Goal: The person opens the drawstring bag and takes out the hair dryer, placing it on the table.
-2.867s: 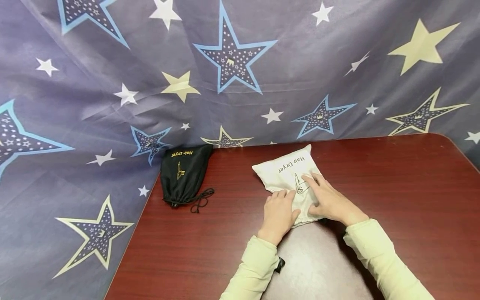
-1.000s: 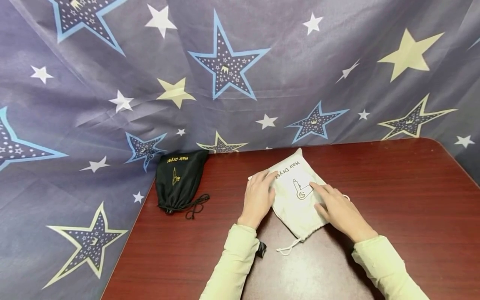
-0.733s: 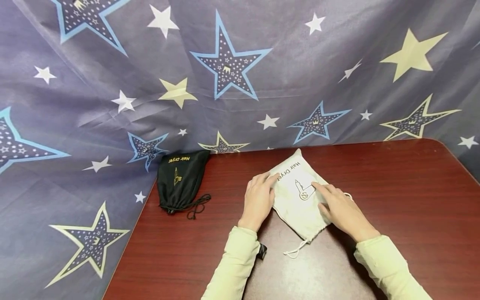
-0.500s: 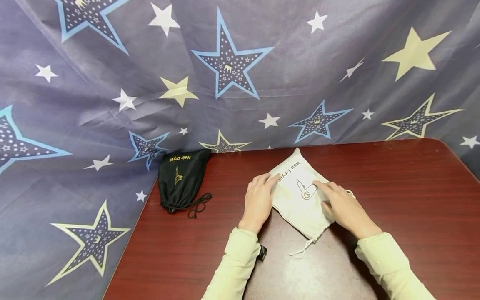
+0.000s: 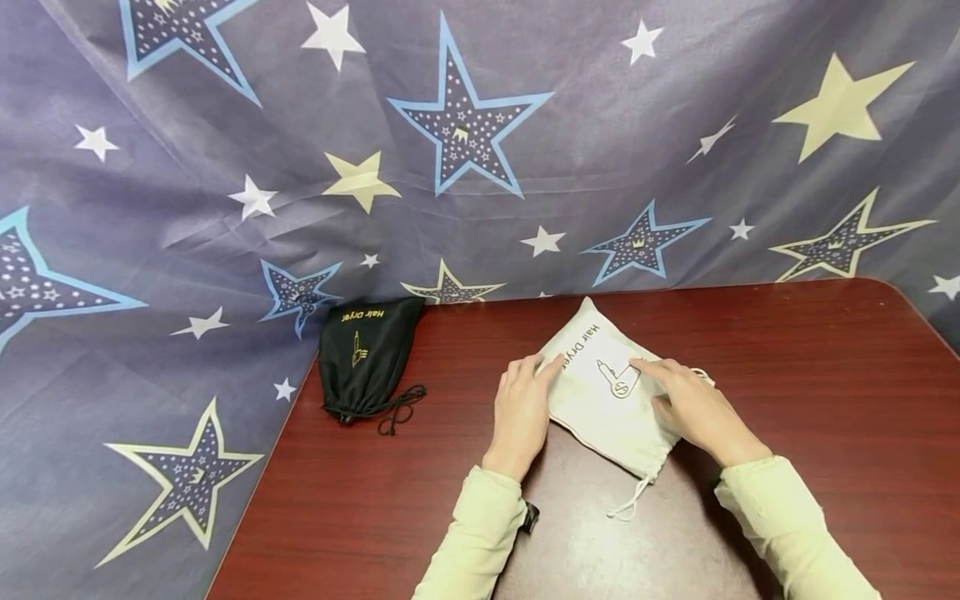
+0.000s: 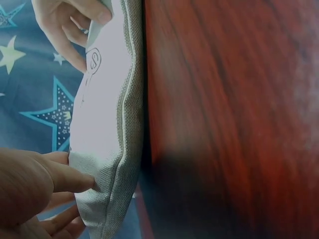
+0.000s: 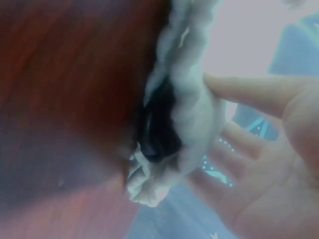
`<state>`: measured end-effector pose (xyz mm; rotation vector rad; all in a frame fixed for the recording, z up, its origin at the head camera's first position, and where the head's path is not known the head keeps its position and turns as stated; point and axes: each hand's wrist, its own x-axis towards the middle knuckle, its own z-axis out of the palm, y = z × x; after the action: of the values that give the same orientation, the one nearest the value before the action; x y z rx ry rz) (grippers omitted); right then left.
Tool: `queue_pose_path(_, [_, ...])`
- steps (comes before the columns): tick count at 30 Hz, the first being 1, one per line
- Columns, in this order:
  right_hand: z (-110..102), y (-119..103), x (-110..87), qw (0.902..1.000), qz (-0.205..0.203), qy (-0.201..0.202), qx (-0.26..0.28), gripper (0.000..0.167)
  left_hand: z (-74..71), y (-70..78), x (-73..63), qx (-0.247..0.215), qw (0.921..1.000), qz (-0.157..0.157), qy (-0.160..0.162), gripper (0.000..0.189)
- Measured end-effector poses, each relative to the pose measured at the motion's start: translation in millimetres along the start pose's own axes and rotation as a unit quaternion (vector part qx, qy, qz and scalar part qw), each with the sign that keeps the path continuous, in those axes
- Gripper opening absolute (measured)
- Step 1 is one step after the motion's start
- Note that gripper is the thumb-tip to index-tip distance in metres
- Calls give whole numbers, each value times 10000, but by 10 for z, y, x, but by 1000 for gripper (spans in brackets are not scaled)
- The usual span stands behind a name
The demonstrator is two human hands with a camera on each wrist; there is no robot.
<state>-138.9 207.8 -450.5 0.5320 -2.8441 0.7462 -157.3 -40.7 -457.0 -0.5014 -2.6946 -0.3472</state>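
A white drawstring pouch (image 5: 600, 429) printed "Hair Dryer" lies tilted on the table, its gathered mouth toward the lower right. My left hand (image 5: 520, 417) rests at its left edge, with the thumb on the printed face. At the pouch's right side, my right hand (image 5: 699, 418) touches the cloth with fingers fairly straight. A white cord (image 5: 632, 502) hangs from the mouth's near corner. In the right wrist view a glossy black object (image 7: 158, 127) shows in the mouth of the pouch; its kind cannot be told.
A black drawstring pouch (image 5: 371, 362), also printed "Hair Dryer", lies at the table's back left, its black cord (image 5: 401, 404) to the right. The reddish-brown table (image 5: 810, 400) meets a star-patterned cloth (image 5: 570, 158) behind and at the left.
The white pouch has turned counterclockwise, its mouth swinging to the right. My left hand has shifted from near the mouth to the left edge. The black pouch stays put.
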Motion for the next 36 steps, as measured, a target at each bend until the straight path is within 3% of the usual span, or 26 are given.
queue_pose_path(18, [-40, 90, 86, 9994, -281, -69, 197, 55, -34, 118, -115, 305, 9995, -1, 116, 46])
queue_pose_path(24, [-9, 171, 116, 9983, -526, 95, 223, 54, -51, 176, -150, 369, 9993, -2, 92, 49])
queue_pose_path(32, [54, 262, 152, 9915, -1148, 557, 258, 54, -41, 231, -193, 461, 9988, -5, 192, 51])
queue_pose_path(36, [79, 258, 162, 9896, -1197, 744, 282, 48, -41, 224, -203, 468, 9986, 32, 241, 51])
